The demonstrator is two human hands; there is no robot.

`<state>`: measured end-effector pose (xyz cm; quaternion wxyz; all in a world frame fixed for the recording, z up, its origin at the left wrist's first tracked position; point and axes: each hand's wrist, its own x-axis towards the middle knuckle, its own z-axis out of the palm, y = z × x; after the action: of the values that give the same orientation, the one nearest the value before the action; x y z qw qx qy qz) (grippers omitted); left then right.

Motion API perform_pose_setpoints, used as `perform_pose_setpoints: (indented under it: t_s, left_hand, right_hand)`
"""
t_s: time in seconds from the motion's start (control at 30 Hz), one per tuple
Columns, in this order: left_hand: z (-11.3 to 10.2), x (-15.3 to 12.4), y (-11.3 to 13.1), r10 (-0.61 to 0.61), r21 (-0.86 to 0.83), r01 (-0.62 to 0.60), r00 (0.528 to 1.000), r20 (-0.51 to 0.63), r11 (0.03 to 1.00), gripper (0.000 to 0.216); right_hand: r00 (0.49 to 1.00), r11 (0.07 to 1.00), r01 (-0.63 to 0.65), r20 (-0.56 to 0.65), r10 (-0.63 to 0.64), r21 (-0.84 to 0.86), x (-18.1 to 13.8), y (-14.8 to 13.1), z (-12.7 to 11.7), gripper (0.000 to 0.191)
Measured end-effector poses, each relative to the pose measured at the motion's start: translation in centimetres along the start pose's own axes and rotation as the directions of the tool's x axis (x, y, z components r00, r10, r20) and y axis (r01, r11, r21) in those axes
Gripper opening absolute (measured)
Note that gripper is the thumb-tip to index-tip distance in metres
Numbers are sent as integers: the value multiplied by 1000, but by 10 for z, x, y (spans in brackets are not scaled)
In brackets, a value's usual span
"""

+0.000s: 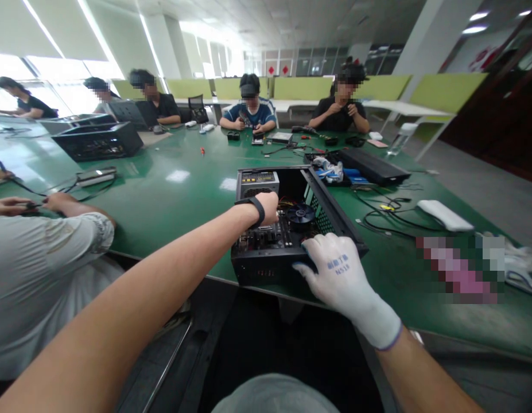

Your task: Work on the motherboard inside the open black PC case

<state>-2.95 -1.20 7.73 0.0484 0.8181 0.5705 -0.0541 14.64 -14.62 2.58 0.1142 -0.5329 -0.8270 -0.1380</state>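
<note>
A black desktop computer case lies open side up at the table's near edge. Inside it are a power supply at the far left and a round black cooling fan on the motherboard. My left hand, bare with a black band at the wrist, reaches into the case beside the power supply. Its fingers are curled; their tips and whatever they hold are hidden. My right hand, in a white work glove, grips the case's near rim, with the thumb on the outer wall and the fingers over the top.
Cables, a white box-like item and white gloves lie on the green table at right. Behind my case sits another black case. A co-worker's arm is close at left; other people sit across.
</note>
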Motion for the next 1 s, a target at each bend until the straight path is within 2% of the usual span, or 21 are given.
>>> perform_pose_setpoints:
  t_s: [0.13, 0.3, 0.47, 0.6, 0.8, 1.0]
  left_hand:
    - [4, -4, 20, 44, 181, -75, 985, 168, 981, 42]
    - [15, 1, 30, 27, 270, -105, 960, 279, 957, 47]
    - [37, 18, 19, -57, 238, -14, 956, 289, 971, 61]
    - [50, 28, 11, -74, 254, -11, 945, 319, 967, 69]
    - [54, 27, 16, -39, 306, -82, 929, 368, 948, 73]
    - [54, 26, 16, -24, 308, -97, 930, 367, 946, 77]
  right_hand:
    - [1000, 997, 2, -20, 0, 79, -39, -15, -11, 25]
    - [999, 991, 1, -46, 5, 137, -62, -24, -18, 23]
    - [999, 989, -11, -36, 16, 147, -64, -25, -17, 23]
    - [999, 989, -5, -40, 11, 147, -65, -24, -16, 24]
    - [999, 991, -5, -46, 11, 137, -65, -24, -15, 24]
    - [998, 992, -1, -55, 8, 127, -64, -25, -18, 23]
